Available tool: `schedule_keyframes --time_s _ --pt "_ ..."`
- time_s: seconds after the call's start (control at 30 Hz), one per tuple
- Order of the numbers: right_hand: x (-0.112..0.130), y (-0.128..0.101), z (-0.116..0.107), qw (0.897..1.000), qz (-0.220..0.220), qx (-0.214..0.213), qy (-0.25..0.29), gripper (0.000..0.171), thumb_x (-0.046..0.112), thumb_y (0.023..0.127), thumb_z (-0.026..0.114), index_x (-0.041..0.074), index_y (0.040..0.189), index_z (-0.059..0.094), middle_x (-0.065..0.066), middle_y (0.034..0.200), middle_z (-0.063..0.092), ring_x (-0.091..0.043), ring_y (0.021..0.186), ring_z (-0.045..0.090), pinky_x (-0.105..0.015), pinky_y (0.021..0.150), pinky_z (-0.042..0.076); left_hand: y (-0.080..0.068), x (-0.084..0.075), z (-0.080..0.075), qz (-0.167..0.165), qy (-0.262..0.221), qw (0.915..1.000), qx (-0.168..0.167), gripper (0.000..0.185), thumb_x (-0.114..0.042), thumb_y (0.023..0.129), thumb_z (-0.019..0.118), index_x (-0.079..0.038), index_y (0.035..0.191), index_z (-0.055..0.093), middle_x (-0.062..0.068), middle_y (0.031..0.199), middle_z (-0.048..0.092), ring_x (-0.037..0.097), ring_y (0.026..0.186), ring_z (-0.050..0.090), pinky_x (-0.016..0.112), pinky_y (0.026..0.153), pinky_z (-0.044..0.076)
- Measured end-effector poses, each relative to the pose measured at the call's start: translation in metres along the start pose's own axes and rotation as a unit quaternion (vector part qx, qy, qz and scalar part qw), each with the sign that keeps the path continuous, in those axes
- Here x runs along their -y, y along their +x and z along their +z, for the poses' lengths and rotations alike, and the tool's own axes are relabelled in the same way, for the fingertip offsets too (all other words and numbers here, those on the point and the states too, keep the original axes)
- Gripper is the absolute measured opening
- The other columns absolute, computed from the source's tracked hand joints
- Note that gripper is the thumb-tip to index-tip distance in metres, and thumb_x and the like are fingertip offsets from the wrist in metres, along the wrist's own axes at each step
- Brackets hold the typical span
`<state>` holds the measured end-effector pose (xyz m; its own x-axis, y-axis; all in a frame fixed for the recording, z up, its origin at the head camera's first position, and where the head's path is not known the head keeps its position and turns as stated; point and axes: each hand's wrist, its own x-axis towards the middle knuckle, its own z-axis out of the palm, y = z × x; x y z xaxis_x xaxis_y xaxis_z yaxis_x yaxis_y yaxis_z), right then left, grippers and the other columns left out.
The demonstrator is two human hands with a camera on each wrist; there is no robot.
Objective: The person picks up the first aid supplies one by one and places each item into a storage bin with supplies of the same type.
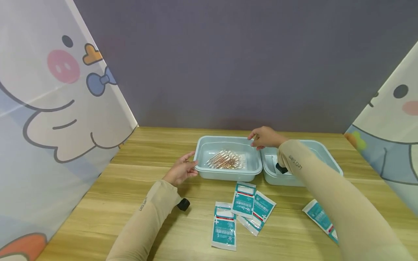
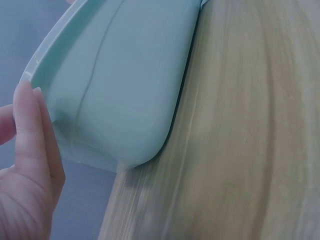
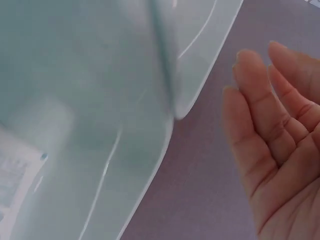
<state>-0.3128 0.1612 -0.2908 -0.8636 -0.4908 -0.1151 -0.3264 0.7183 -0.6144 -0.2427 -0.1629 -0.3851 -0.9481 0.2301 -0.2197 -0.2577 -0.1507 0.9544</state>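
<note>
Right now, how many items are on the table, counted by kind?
Pale green trays: 2, the left tray and the right tray.
Teal packets lying on the table: 4, at and.
Bundle of thin sticks in the left tray: 1.
Total: 7.

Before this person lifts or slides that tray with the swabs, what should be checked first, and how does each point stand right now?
1. Left hand touches the swab tray at its left rim: ok.
2. Right hand gripping the far right corner: not ok, fingers straight, apart from the rim in the wrist view.
3. Swabs lie flat inside: ok.
4. Second tray sits right alongside; touching or not: cannot tell.
5. Packets lie clear in front: ok.
</note>
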Motion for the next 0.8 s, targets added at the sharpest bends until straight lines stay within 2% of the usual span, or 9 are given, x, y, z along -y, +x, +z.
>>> schedule_keyframes --time_s 0.1,0.3,0.53,0.67,0.8 --pt "-0.008 -0.011 -0.003 1.0 -0.004 0.0 -0.015 0.025 0.002 0.088 0.065 -0.009 0.11 0.061 -0.012 0.08 0.068 -0.015 0.059 0.061 -0.033 0.061 0.057 -0.001 0.001 -0.001 0.003 -0.001 1.0 0.003 0.059 0.001 0.099 0.047 -0.007 0.152 0.022 0.006 0.076 0.058 0.009 0.055 0.057 0.017 0.054 0.055" --pt "-0.022 -0.03 -0.007 0.999 -0.011 0.0 -0.031 0.02 0.01 0.09 0.066 -0.003 0.105 0.064 -0.001 0.065 0.059 -0.02 0.055 0.053 -0.029 0.056 0.049 -0.001 0.004 -0.003 0.006 -0.008 0.9999 0.007 0.058 0.0 0.1 0.046 -0.008 0.152 0.022 0.006 0.077 0.059 0.008 0.055 0.058 0.016 0.055 0.055" --pt "-0.029 -0.048 -0.004 0.999 -0.034 0.01 0.017 0.024 0.008 0.09 0.066 -0.007 0.108 0.061 -0.001 0.071 0.062 -0.024 0.064 0.055 -0.04 0.062 0.052 -0.001 0.003 -0.003 0.003 -0.018 0.9998 0.012 0.059 -0.001 0.1 0.045 -0.008 0.153 0.019 0.005 0.071 0.061 0.008 0.053 0.059 0.016 0.054 0.055" --pt "-0.033 -0.055 0.0 0.999 -0.039 0.021 0.025 0.025 0.007 0.09 0.066 -0.008 0.109 0.061 -0.001 0.071 0.061 -0.024 0.066 0.054 -0.037 0.062 0.05 -0.002 0.002 0.0 0.0 -0.017 0.9998 0.013 0.059 -0.001 0.1 0.045 -0.007 0.153 0.018 0.004 0.069 0.061 0.007 0.052 0.059 0.016 0.053 0.055" --pt "-0.039 -0.065 0.0 0.999 -0.027 0.024 0.02 0.028 0.01 0.091 0.066 -0.007 0.112 0.06 -0.002 0.073 0.06 -0.023 0.068 0.051 -0.037 0.064 0.048 -0.003 0.0 0.001 -0.001 -0.006 0.9999 0.011 0.06 -0.001 0.1 0.045 -0.006 0.153 0.017 0.005 0.07 0.061 0.008 0.052 0.059 0.016 0.053 0.055"
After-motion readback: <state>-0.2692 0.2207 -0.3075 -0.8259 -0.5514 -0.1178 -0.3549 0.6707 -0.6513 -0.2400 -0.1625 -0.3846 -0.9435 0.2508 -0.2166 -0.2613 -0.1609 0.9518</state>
